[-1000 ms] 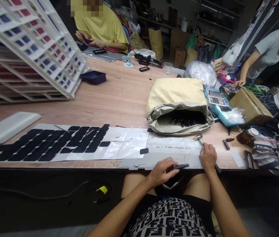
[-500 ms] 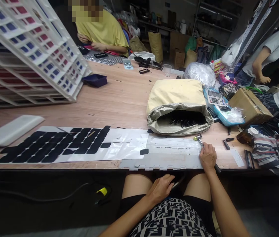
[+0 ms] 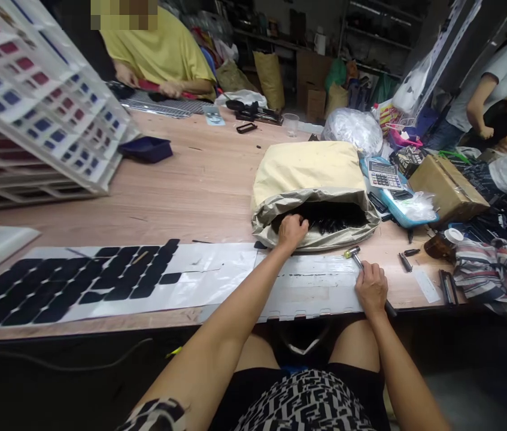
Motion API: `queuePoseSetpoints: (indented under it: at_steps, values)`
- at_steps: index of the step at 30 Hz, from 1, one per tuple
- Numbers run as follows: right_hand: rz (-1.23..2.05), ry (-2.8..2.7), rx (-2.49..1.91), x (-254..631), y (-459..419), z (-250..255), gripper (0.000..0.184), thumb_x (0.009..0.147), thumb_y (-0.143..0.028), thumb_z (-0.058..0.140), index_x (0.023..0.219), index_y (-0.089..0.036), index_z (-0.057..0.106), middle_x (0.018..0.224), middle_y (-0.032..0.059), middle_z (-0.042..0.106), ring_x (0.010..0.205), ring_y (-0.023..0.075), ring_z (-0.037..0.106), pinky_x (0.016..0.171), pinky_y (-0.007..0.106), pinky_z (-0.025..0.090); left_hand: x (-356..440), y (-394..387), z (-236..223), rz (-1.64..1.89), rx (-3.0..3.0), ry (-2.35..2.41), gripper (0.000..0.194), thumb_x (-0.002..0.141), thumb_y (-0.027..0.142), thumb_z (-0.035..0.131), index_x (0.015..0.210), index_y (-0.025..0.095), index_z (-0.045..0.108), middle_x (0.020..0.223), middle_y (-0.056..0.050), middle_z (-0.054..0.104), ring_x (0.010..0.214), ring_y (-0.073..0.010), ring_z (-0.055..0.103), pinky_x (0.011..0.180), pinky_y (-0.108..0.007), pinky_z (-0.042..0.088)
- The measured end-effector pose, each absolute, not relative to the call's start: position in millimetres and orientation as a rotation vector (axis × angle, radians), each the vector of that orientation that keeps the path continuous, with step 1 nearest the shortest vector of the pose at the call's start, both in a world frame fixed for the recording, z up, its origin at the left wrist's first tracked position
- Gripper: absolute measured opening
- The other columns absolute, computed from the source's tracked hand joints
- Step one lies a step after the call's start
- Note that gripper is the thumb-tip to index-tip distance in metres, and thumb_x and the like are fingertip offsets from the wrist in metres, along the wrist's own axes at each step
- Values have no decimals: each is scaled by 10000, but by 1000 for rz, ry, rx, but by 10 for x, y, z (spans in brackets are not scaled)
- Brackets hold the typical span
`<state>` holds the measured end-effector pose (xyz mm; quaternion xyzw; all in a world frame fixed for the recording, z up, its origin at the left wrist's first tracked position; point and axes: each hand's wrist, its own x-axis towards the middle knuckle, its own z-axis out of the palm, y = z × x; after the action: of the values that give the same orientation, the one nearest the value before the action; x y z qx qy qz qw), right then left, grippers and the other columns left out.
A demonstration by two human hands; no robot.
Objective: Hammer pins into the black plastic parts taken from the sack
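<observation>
At the mouth of a cream sack (image 3: 307, 164) lying on the table, my left hand (image 3: 293, 231) reaches in with its fingers curled. Its fingertips are hidden, and I cannot make out what they hold. Inside the sack are thin black pieces (image 3: 333, 225). My right hand (image 3: 372, 287) grips the handle of a small hammer (image 3: 354, 254) with a yellowish end, resting on the front edge of the table. Between my arms a grey-white board (image 3: 307, 294) lies along that edge.
Black rounded patches (image 3: 62, 281) cover a white sheet on the left, near a white basket rack (image 3: 62, 108). A calculator (image 3: 384, 174), a cardboard box (image 3: 448, 185) and a brown jar (image 3: 444, 242) stand right. Two people, one in a yellow shirt (image 3: 158, 51), are beyond the table.
My left hand held a dark flat piece over the table edge, dropped to my lap, then came up without it into the sack. My right hand keeps the hammer. The view has swung slightly right.
</observation>
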<state>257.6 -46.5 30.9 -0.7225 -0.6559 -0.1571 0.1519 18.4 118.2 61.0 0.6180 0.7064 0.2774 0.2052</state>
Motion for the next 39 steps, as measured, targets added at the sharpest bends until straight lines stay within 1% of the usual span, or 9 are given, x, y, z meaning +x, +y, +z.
queuePoseSetpoints:
  at_steps: [4,8,12,16,20,25,29,34,39]
  values:
    - [-445,-1875,-2092,2570,-466,299,247,935,-178,473,1136,-211,612,922,51,567,881,206,467,720,318,310,282,1426,490,523,1617,2019,283,865,362,608,1008,166,753,1022,-177,736,1014,-317,676,827,-367,505]
    - [-425,-1876,-2092,2560,-467,313,255,928,-177,475,1144,-211,606,935,57,570,880,208,469,723,320,313,259,1354,531,506,1634,2035,270,838,335,642,1024,164,737,1052,-173,719,1027,-332,665,826,-381,504]
    - [-409,-1873,-2092,2560,-465,319,255,926,-182,471,1141,-207,606,943,66,569,883,213,467,717,321,308,104,941,659,756,1880,1950,224,867,356,626,981,179,702,1053,-117,683,1012,-282,640,841,-357,492]
    - [-421,-1875,-2092,2564,-461,307,262,939,-190,453,1149,-206,608,948,69,574,890,218,474,718,324,314,-22,356,573,870,2115,1478,181,887,334,616,992,194,662,939,-40,670,858,-192,619,752,-288,479]
    - [-449,-1872,-2069,2573,-453,300,264,943,-199,444,1140,-202,619,938,74,580,881,219,480,719,328,326,-66,95,262,822,2132,1357,120,856,290,651,939,206,675,893,-25,645,882,-200,583,784,-305,462]
    - [-439,-1875,-2014,2638,-437,297,288,938,-212,437,1126,-200,654,906,80,587,854,216,488,728,322,351,-80,179,78,833,2028,1355,173,817,314,703,958,214,712,884,-19,622,896,-204,564,791,-317,452]
    - [-253,-1785,-1931,2613,-491,311,331,951,-235,421,1164,-207,673,917,78,625,879,219,541,769,324,416,-78,227,75,839,1984,1334,166,786,300,730,933,223,725,869,-8,617,894,-195,569,787,-310,447]
    - [136,-1685,-1661,2287,-609,447,341,968,-285,435,1211,-191,655,1069,88,679,993,203,624,876,325,490,-59,248,58,847,1911,1355,178,748,296,761,906,222,724,887,-5,639,913,-200,581,796,-312,448]
    - [319,-1781,-1500,1940,-632,635,318,964,-270,459,1189,-202,672,1044,78,695,988,186,651,888,313,511,-28,253,92,842,1846,1385,175,722,284,771,880,224,728,889,-5,646,910,-201,590,801,-315,456]
